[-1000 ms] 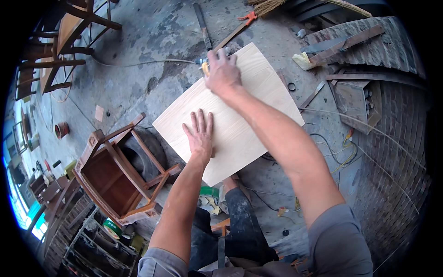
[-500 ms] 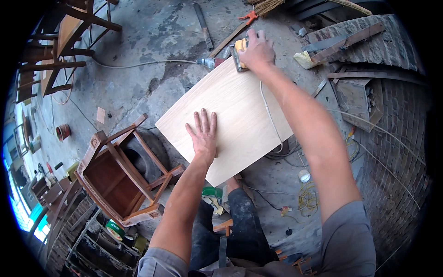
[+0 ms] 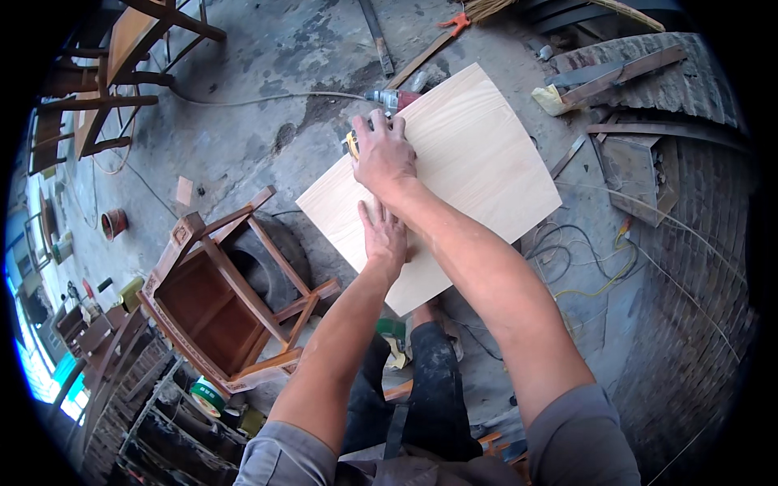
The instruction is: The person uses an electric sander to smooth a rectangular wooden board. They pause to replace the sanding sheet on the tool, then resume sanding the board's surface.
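Observation:
A pale wooden board [image 3: 478, 154] lies in front of me at a slant, its grain showing. My right hand [image 3: 385, 158] is wrapped over a yellow and black palm sander [image 3: 351, 146] at the board's far left edge. Most of the sander is hidden under that hand. My left hand [image 3: 383, 236] lies on the board closer to me, fingers stretched out, partly covered by my right wrist. Beyond the far edge rests a red and grey power tool [image 3: 397, 100] with a cable.
An upturned wooden chair frame [image 3: 235, 300] and a tyre [image 3: 279, 251] are at the left. More chairs [image 3: 121, 73] stand far left. Loose cables [image 3: 583, 259] coil right of the board. A metal box [image 3: 632, 174] and scrap wood [image 3: 624, 77] lie farther right.
My right hand has brought the sander from the board's far corner leftward and nearer, to the left edge. My left hand stays on the board. The whole view has shifted slightly.

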A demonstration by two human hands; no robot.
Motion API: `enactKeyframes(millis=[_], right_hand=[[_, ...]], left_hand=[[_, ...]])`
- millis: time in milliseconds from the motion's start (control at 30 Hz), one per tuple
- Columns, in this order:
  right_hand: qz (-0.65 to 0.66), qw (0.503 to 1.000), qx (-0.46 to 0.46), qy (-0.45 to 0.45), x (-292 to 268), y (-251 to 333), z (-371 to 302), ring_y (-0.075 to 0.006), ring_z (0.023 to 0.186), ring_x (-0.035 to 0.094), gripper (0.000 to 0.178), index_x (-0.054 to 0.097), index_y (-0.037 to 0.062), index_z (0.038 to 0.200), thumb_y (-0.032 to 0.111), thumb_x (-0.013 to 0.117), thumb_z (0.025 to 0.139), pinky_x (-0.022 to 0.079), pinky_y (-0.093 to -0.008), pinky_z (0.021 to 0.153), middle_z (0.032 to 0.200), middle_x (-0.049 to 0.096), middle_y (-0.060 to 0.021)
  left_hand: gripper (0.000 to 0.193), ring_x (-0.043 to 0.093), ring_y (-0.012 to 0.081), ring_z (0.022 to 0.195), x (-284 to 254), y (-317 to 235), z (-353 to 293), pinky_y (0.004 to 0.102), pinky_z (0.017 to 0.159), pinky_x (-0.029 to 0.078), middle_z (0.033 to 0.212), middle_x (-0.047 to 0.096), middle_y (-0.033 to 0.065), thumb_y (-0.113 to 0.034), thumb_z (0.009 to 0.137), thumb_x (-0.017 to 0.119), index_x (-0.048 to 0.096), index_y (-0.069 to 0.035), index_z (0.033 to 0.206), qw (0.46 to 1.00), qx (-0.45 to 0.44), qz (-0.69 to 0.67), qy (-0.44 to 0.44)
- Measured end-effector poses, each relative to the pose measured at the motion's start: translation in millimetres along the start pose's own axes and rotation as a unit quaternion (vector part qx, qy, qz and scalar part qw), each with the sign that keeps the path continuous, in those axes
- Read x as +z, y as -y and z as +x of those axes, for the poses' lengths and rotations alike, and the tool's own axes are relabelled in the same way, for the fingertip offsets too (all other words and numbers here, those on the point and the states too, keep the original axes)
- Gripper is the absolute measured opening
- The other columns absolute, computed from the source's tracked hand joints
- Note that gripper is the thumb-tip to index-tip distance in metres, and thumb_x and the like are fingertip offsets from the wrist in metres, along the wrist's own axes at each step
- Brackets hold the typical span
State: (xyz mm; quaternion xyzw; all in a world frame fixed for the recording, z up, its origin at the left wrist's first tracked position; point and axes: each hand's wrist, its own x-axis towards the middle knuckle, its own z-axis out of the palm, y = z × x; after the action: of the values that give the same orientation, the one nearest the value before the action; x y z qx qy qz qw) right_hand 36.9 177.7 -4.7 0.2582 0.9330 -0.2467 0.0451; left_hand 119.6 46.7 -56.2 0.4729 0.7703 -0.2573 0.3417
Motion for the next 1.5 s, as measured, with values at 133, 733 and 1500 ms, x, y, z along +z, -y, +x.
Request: enactKeyframes(millis=[133,733,1500], right_hand=[[-0.037,0.999,0.032,-0.023,-2.3,-25.7,6.8,-0.0446,0.12,0.053,0.049,0.052,0.0114,0.132,0.023,0.071,0.088,0.059,-0.0483,0.089,0.137,0.049,-0.0184],[-0.004,0.999,0.029,-0.019,27.6,35.1,-26.4,-0.042,0.121,0.049,0.057,0.053,0.0104,0.132,0.022,0.077,0.081,0.054,-0.049,0.096,0.13,0.051,-0.0152],[-0.055,0.984,0.129,-0.111,9.5,-34.4,-34.5,-0.0425,0.118,0.052,0.06,0.054,0.0101,0.132,0.027,0.08,0.08,0.055,-0.0489,0.093,0.13,0.051,-0.018]], left_hand=[[0.104,0.003,0.0419,0.159,8.7,14.6,-51.2,0.0664,0.125,0.005,0.174,0.008,0.0151,-0.037,0.087,0.074,0.011,-0.019,0.168,0.998,0.056,0.005,-0.013],[0.081,0.006,0.0412,0.159,28.4,20.1,-65.3,0.068,0.125,0.006,0.173,0.011,0.0138,-0.024,0.1,0.054,0.011,-0.023,0.168,0.993,0.1,-0.012,0.052],[0.107,0.01,0.046,0.158,46.9,18.2,-68.1,0.0669,0.125,0.011,0.171,0.014,0.0191,-0.037,0.078,0.082,0.023,-0.018,0.165,0.99,0.082,-0.028,-0.107]])
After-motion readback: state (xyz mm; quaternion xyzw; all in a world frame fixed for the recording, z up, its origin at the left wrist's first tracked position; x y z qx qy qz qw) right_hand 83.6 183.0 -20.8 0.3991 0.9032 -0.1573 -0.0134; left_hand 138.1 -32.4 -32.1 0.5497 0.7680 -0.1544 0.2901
